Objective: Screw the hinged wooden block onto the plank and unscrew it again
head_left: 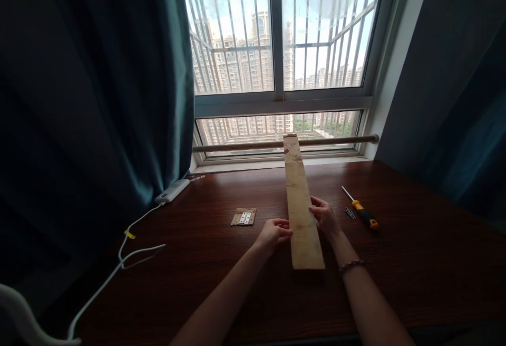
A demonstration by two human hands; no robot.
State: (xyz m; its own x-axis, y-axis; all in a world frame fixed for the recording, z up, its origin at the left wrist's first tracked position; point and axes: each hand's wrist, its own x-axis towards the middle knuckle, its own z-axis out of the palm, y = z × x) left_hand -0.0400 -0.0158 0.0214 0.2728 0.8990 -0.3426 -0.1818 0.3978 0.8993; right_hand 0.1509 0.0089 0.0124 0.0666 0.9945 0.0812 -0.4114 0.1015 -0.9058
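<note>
A long wooden board [302, 203] points away from me toward the window, raised off the tabletop at least at its near end. My left hand [274, 234] grips its left edge, and my right hand [323, 214] grips the opposite edge slightly farther up. The fingers of both hands partly disappear under the wood. Left of the board lies a small wooden piece [236, 218] with a silver hinge [245, 218] on it. To the right are several screws [350, 213] and a screwdriver [364, 214] with a yellow and black handle.
The dark brown table [221, 193] reaches to the window sill. A metal rail [245, 146] crosses in front of the window. At the left, a white power strip [172, 191] and white cable [120, 253] lie by the blue curtain [169, 98].
</note>
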